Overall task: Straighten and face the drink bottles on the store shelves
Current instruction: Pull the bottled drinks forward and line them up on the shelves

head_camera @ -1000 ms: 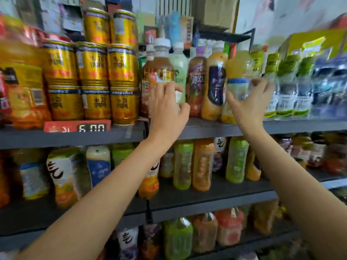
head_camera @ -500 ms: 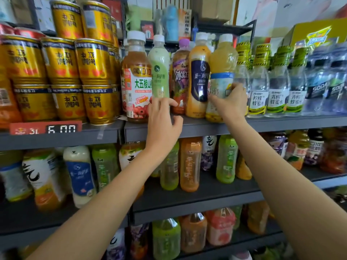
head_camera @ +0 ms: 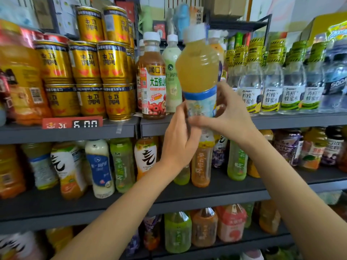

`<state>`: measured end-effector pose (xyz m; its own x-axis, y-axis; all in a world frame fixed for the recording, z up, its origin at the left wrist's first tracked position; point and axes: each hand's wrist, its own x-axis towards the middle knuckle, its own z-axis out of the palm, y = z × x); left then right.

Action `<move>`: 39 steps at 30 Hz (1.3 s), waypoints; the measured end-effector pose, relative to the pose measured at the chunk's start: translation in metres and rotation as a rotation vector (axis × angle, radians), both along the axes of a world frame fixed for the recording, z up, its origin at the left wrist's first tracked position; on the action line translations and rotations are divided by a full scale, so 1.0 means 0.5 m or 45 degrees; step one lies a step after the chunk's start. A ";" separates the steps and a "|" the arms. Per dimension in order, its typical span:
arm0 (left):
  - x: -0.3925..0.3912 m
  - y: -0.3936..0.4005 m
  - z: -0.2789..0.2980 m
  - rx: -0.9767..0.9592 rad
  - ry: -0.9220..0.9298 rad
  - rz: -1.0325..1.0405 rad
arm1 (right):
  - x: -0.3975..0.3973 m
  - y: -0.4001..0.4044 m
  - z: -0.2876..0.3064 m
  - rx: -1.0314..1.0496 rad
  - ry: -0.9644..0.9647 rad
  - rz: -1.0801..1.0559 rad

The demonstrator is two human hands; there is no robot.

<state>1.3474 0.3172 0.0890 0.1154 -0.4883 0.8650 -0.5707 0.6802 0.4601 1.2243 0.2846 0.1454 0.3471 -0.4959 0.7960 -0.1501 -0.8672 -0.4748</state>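
**Both hands hold up one yellow drink bottle**

Both hands are wrapped around the same bottle. The left hand [head_camera: 179, 141] grips the lower part of the yellow drink bottle [head_camera: 198, 72] from the left side, with its fingers curled round the label. The right hand [head_camera: 231, 117] grips it from the right side, and its thumb and fingers pinch the label just under the blue band. The two hands touch each other at the front of the bottle.

The yellow drink bottle is up in the air, in front of the top shelf [head_camera: 281, 121]. It stands almost straight up. It has a white cap, yellow juice inside and a pale label with a blue band. It looks a bit blurry.

Behind it on the top shelf stands a brown tea bottle [head_camera: 153, 81] with a red and white label, and a pale green bottle [head_camera: 171, 72] is just beside that one. To the right is a row of clear water bottles [head_camera: 270, 87] with green and yellow tops. To the left are gold cans [head_camera: 84, 76] stacked in layers, with a red price tag [head_camera: 72, 123] under them.

On the middle shelf [head_camera: 206, 194] stand more drink bottles, some green, some orange, some white. More bottles stand on the bottom shelf [head_camera: 225, 246]
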 end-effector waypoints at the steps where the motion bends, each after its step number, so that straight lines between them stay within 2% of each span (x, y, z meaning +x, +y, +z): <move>1: 0.011 0.007 -0.004 0.012 -0.029 0.013 | 0.004 0.002 0.001 0.032 0.029 0.035; 8: 0.057 0.043 -0.043 0.115 -0.045 0.077 | 0.044 0.004 -0.038 0.258 0.189 0.121; 13: 0.078 0.069 -0.085 0.219 -0.109 0.125 | 0.048 0.007 -0.073 0.445 0.359 0.289; 18: 0.124 0.096 -0.157 0.382 -0.281 0.301 | 0.081 0.013 -0.138 0.397 0.527 0.301; 21: 0.183 0.125 -0.202 0.506 -0.302 0.416 | 0.141 0.032 -0.180 0.378 0.611 0.304; 29: 0.441 0.259 -0.265 0.525 -0.291 0.659 | 0.420 0.137 -0.244 0.356 0.611 0.420; 35: 0.719 0.413 -0.296 0.518 -0.232 0.680 | 0.708 0.282 -0.287 0.368 0.585 0.481; 39: 0.908 0.517 -0.308 0.582 -0.302 0.662 | 0.890 0.386 -0.318 0.449 0.545 0.457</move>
